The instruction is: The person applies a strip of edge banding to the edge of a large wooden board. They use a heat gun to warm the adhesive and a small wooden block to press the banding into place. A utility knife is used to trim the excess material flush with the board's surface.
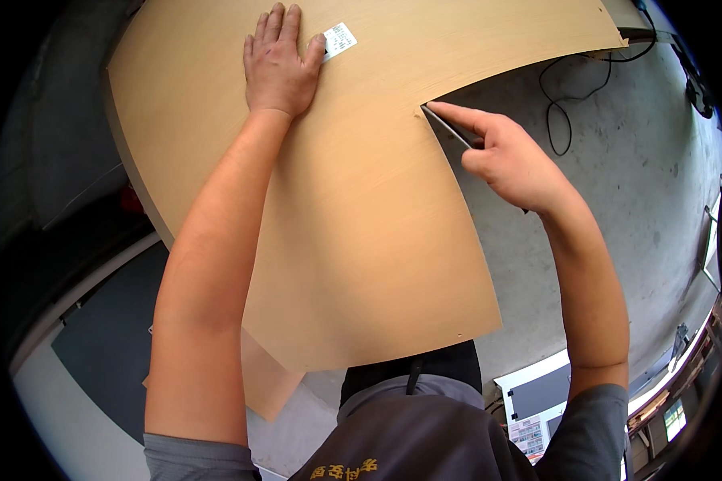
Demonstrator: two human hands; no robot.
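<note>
Looks like a workshop: a big cut wood panel (361,200) lies over a stained bare concrete floor (618,160). Right of the panel a black cable (565,96) trails on the floor (loose, coiled); sheet offcuts (269,381) lie below the panel.

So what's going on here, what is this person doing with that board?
A person stands over a large light wooden panel. The left hand lies flat on its top, beside a small white label. The right hand holds a thin dark tool, index finger stretched along it, its tip set at the inner corner of the panel's notched edge. Grey concrete floor shows beyond, with a black cable lying on it.
</note>
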